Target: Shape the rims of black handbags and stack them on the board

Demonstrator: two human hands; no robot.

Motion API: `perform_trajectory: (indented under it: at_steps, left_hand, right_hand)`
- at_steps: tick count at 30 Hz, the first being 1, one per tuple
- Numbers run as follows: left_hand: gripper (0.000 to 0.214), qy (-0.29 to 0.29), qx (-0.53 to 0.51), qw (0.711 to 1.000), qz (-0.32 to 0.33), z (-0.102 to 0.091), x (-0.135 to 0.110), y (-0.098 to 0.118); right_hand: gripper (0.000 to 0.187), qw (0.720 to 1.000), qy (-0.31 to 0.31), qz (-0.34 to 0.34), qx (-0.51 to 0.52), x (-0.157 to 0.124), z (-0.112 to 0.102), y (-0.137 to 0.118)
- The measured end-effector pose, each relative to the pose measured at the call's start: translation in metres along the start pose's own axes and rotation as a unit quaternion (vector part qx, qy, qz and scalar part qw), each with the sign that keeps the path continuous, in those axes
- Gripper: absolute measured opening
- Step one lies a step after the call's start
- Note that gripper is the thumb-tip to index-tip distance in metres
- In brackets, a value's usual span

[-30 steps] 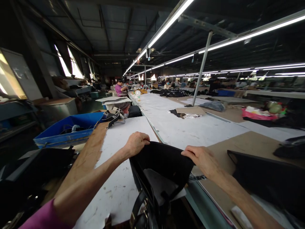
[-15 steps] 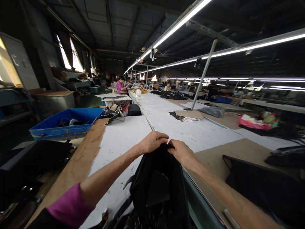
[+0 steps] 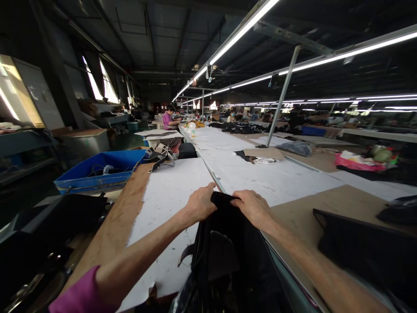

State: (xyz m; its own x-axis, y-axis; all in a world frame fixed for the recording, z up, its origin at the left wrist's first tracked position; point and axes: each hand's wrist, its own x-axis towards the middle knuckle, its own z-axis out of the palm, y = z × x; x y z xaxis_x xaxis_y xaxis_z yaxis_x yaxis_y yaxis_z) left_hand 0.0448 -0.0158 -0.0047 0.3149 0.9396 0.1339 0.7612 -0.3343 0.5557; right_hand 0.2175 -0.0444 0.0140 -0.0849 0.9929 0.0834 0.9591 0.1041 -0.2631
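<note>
A black fabric bag (image 3: 250, 252) stands in front of me at the table's near side, its mouth facing me and its dark inside partly visible. My left hand (image 3: 201, 203) grips the far rim at its left corner, fingers curled over the edge. On the right part of the same rim, my right hand (image 3: 252, 208) pinches the fabric between thumb and fingers. The rim runs taut between both hands. Inside the bag a dark grey flap or panel (image 3: 223, 256) shows. The bag's lower part is too dark to make out.
White sheets (image 3: 169, 195) cover the table, with brown board (image 3: 302, 213) at right. Another black fabric piece (image 3: 361, 248) lies there. A blue bin (image 3: 97, 180) and black items (image 3: 65, 217) are at left. A metal post (image 3: 282, 95) rises from the table; a person (image 3: 168, 118) works farther back.
My left hand has shifted slightly left and down along the rim, and the hands are farther apart. The rim is stretched wider between them. The view has turned a little left.
</note>
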Motion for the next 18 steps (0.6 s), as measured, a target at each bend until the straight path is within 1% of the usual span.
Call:
perform_trajectory:
  at_steps: [2,4,5,7,10,13,16,18]
  left_hand:
    - [0.042,-0.038,-0.047,0.997,0.045,0.003,0.012,-0.002]
    - [0.036,-0.090,-0.118,0.986,0.081,0.006,0.019,-0.007]
    - [0.036,-0.111,-0.151,0.978,0.089,0.008,0.021,-0.009]
    - [0.034,-0.133,-0.196,0.968,0.084,0.010,0.024,-0.014]
    - [0.030,-0.164,-0.249,0.953,0.057,0.011,0.025,-0.016]
    - [0.028,-0.172,-0.271,0.946,0.043,0.010,0.024,-0.016]
    - [0.027,-0.147,-0.242,0.958,0.050,0.010,0.023,-0.014]
    - [0.027,-0.131,-0.219,0.965,0.055,0.011,0.022,-0.012]
  right_hand:
    - [0.017,1.000,0.001,-0.023,-0.010,-0.001,-0.004,0.007]
    - [0.019,0.999,-0.003,-0.047,-0.012,-0.001,-0.007,0.016]
    - [0.019,0.998,-0.005,-0.056,-0.008,0.000,-0.008,0.021]
    - [0.020,0.998,-0.007,-0.069,0.006,0.002,-0.007,0.031]
    - [0.021,0.996,-0.009,-0.083,0.023,0.007,-0.004,0.039]
    - [0.022,0.996,-0.011,-0.085,0.020,0.008,-0.002,0.039]
    - [0.024,0.996,-0.011,-0.084,-0.005,0.007,-0.005,0.035]
    - [0.025,0.996,-0.011,-0.073,-0.041,0.006,-0.006,0.033]
